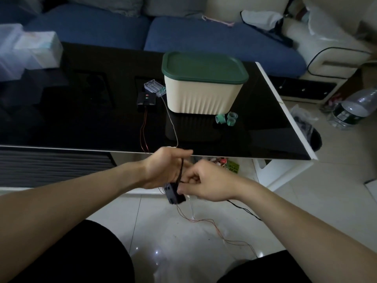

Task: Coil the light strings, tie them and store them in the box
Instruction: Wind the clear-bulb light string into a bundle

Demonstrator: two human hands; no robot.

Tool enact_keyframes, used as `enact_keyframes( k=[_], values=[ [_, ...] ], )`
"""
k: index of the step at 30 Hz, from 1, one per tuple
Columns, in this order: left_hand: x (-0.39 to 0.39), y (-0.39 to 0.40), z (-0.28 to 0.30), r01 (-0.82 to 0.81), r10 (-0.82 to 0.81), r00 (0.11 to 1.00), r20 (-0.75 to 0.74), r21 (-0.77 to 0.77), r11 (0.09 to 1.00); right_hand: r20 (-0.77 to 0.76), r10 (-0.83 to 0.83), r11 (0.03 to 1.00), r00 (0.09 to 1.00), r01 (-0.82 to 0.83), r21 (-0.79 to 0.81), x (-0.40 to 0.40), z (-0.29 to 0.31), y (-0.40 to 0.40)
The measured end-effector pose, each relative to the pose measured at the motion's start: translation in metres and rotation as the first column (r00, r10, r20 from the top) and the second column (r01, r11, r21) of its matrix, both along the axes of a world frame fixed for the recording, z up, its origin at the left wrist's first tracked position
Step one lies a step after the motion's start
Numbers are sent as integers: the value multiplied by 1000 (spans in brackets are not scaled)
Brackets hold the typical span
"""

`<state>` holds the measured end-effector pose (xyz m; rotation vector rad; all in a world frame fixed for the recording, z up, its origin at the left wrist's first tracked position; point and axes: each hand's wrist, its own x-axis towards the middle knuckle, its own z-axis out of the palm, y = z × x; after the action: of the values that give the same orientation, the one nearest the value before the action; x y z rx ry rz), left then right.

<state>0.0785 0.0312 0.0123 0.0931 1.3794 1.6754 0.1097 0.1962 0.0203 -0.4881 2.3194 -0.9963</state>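
head view: just before the table (265,99) edge, the left hand (163,170) holds thin, limp, tangle-prone wire (181,170) looped round it while the right hand (206,180) pinches the strand, best gripped beside its stiff black pack (175,194).

A cream box (201,97) with ribbed sides and a closed dark green lid (204,67) stands upright on the black table (81,123). Just left of the box lie a clear battery case (154,88) and a black battery case (146,99), touching each other. A pale wire (171,119) from the clear case and a red wire (144,131) from the black one run toward the table's near edge. In front of the box sit three small green tie rolls (226,118). Below that edge, a second black battery case (175,193) hangs with dark cord (181,170) looped above it, its thin wires trailing on the floor.
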Motion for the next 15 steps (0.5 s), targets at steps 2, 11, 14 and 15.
enact_keyframes(
  k=[2, 11, 14, 15],
  values=[
    [3, 2, -5, 126, -126, 992, 23, 25, 992, -8, -40, 998, 999, 40, -38, -2, -1, 5],
    [-4, -1, -6, 299, -330, 934, -139, -204, 932, -74, -210, 971, 975, 199, -134, -18, -7, 27],
    [-1, -2, 0, 335, -394, 902, -177, -289, 897, -4, -220, 965, 975, 217, -149, -21, -3, 38],
    [1, -1, 1, 352, -419, 888, -190, -306, 885, 23, -219, 961, 975, 220, -169, -21, -4, 42]
  ],
)
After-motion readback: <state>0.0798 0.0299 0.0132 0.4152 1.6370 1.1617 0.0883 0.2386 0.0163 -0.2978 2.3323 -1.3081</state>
